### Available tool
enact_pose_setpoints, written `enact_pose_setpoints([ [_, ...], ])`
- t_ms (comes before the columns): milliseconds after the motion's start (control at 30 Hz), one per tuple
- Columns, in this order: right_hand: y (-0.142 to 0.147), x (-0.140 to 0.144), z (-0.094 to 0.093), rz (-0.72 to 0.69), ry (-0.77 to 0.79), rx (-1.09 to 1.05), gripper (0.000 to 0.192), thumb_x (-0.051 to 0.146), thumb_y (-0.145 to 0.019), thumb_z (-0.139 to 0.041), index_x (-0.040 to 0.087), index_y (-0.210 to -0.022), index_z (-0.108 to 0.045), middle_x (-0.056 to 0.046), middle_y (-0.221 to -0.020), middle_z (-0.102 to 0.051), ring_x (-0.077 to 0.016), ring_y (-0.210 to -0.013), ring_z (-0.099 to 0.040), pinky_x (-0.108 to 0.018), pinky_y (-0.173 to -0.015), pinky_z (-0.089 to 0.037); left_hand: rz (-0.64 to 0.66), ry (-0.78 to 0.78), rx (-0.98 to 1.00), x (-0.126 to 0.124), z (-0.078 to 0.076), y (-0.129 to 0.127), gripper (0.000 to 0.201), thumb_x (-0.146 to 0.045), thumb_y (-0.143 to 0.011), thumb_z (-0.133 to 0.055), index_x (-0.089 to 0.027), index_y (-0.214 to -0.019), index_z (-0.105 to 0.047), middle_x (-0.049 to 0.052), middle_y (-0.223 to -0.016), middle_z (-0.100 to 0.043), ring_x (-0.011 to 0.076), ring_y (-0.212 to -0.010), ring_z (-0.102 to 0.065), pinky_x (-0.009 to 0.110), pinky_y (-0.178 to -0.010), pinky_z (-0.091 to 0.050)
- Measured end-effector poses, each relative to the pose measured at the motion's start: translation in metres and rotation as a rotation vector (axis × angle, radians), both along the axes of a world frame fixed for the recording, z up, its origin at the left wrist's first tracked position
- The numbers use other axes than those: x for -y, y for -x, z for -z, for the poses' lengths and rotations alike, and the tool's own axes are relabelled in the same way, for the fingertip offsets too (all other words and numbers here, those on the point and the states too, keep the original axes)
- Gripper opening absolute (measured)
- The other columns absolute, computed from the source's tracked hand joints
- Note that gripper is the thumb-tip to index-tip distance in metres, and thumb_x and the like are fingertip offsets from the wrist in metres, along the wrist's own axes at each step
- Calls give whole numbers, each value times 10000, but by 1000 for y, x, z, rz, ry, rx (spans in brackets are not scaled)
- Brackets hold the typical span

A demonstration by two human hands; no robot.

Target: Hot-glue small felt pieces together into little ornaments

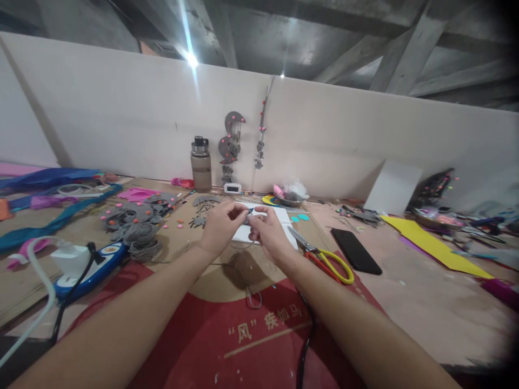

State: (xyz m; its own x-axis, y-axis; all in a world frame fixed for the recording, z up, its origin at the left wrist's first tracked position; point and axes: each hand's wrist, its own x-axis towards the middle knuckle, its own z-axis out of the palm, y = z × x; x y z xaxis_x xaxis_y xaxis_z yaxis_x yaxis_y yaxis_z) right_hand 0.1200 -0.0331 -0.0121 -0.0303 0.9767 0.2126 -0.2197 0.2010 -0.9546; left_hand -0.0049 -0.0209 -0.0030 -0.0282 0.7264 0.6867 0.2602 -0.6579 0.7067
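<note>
Glossy black phone (pixel 356 250) — matt wooden table (pixel 413 292)

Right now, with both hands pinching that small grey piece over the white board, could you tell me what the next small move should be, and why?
Probably keep both hands together and finish working the small grey piece: the left hand and right hand both pinch it just above the white board. The scissors lie close beside the right hand if a cut is needed.

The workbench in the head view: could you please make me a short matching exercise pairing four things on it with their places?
1 scissors
2 black phone
3 bottle
4 grey cord coil

A against the back wall
B left of the left hand
C just right of the right hand
D right of the scissors

Pairs: 1-C, 2-D, 3-A, 4-B
</note>
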Motion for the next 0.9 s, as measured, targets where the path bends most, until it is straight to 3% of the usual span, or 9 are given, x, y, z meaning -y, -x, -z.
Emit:
enact_pose_setpoints([
  [100, -6, -5, 4, 126, -72, 151, 231, 326, -716, -574, 219, -886, -461, 60, -682, -483, -74, -518, -420, -180, -427, -328, 47, 130, 47, -4, 2, 0, 122, -294, -682, -666, -186, -723, -707, 25, -664, -643, 148, -618, -521, 253, -597, -374],
  [300, -17, -11, 9, 277, -260, 383, 135, 322, -765, -514, 190, -782, -534, 14, -710, -546, -115, -626, -485, -228, -546, -396, 179, 290, 121, -11, 8, -2, 171, -327, -700, -651, -173, -761, -690, -9, -562, -564, 103, -506, -437, 237, -499, -322],
  [533, -22, -7, 4, 340, -356, 518, 163, 328, -800, -481, 184, -772, -552, -1, -729, -568, -135, -681, -505, -252, -616, -405, 289, 349, 252, -18, 15, -6, 188, -343, -665, -686, -168, -732, -672, -17, -518, -511, 89, -477, -404, 233, -473, -288],
  [900, -23, -2, 0, 370, -429, 608, 172, 316, -831, -465, 184, -786, -565, -14, -758, -578, -149, -717, -514, -270, -661, -391, 280, 329, 196, -16, 15, -4, 146, -314, -685, -657, -170, -701, -641, -24, -546, -494, 80, -487, -389, 230, -472, -274],
])
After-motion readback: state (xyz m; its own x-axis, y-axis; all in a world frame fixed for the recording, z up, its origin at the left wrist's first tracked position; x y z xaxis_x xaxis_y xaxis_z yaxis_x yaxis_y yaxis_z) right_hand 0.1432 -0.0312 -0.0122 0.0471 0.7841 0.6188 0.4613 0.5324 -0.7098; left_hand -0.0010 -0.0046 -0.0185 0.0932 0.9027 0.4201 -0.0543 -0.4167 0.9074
